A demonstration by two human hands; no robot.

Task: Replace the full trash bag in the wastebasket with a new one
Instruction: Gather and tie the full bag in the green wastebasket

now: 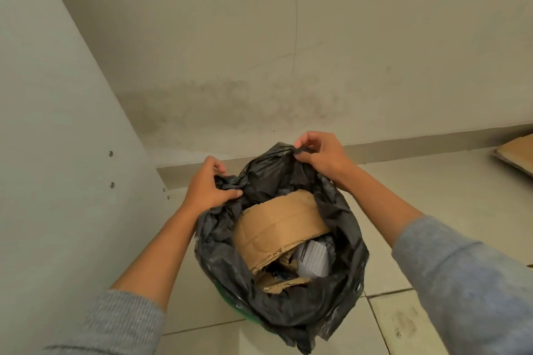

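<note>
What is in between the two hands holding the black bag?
In the head view, the black trash bag's gathered rim stretches between the left hand and the right hand. Just below it, folded brown cardboard sits inside the bag.

Trash bag (340,242): black, crinkled w/ grey sheen. Wastebasket (230,301): green. Cardboard (277,228) in bag: tan-brown. Paper (314,258): white w/ dark print. Sleeves (467,277): grey knit. Wall (259,37): off-white, grey stains. Floor tiles (432,181): pale beige, dark grout.
</note>
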